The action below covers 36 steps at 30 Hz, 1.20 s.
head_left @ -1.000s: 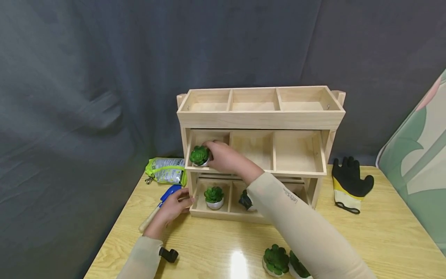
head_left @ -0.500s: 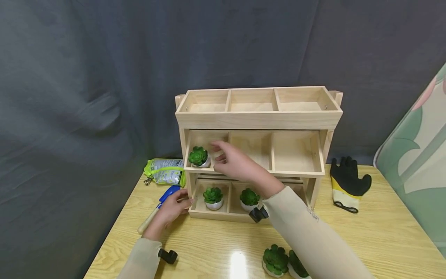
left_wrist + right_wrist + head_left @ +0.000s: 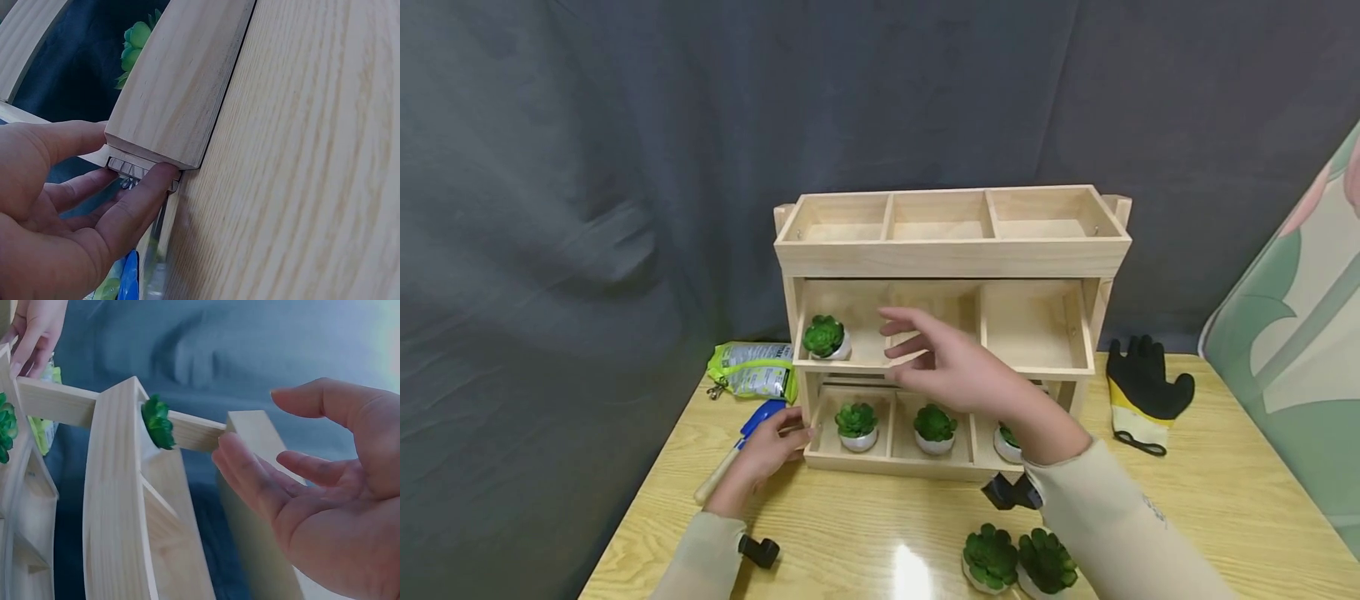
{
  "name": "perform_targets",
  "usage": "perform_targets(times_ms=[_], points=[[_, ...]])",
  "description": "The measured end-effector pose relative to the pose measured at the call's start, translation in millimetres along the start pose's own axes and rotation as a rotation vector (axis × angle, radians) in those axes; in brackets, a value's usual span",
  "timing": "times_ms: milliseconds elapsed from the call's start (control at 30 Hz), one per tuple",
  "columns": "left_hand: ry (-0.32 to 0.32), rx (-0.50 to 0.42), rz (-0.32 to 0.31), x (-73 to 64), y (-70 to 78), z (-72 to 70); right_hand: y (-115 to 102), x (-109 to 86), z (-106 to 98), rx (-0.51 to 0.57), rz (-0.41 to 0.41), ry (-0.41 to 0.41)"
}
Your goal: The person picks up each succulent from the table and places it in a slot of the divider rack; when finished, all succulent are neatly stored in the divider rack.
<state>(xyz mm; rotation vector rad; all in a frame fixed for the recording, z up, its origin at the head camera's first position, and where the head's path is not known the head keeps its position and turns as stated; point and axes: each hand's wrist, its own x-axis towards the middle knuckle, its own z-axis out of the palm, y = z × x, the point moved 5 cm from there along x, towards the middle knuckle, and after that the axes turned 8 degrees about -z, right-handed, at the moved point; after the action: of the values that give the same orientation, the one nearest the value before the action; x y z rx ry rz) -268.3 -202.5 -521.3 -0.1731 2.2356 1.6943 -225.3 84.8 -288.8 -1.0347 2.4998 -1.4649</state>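
A tiered wooden planter shelf [image 3: 951, 260] stands on the table. In its middle tier's left compartment sits a green succulent [image 3: 824, 337] in a white pot, also showing in the right wrist view. My right hand [image 3: 958, 362] hovers before the middle tier, fingers apart and holding nothing. My left hand [image 3: 767, 450] holds the lower left corner of the shelf, thumb and finger at the end of the bottom tray [image 3: 181, 75]. Potted succulents stand in the bottom tier: left [image 3: 857, 425], middle [image 3: 935, 428], and right [image 3: 1009, 442], the last partly hidden by my right forearm.
Two more potted succulents, one [image 3: 990, 560] beside the other [image 3: 1047, 563], stand at the table's front. Left of the shelf lie a green-and-silver bag [image 3: 752, 369] and a blue trowel [image 3: 763, 414] with a wooden handle. A black-and-yellow glove [image 3: 1148, 387] lies on the right.
My right hand has let go of the succulent in the middle tier's left compartment and drawn back to the right. My left hand has stayed at the corner.
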Motion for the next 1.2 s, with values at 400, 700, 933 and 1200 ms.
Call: perform_targets(times_ms=[400, 700, 933, 1200], points=[[0.01, 0.037, -0.005, 3.2, -2.2, 0.4, -1.4, -71.0, -21.5, -0.011, -0.056, 0.077], [0.01, 0.03, -0.003, 0.9, 0.4, -0.1, 3.4, -123.9, -28.3, -0.035, -0.027, 0.148], [0.004, 0.032, 0.01, 1.7, -1.1, -1.5, 13.5, -156.8, -26.7, -0.088, -0.056, 0.206], [0.023, 0.025, 0.003, 3.5, -3.4, -1.9, 38.8, -187.0, -24.9, -0.111, -0.095, 0.267]])
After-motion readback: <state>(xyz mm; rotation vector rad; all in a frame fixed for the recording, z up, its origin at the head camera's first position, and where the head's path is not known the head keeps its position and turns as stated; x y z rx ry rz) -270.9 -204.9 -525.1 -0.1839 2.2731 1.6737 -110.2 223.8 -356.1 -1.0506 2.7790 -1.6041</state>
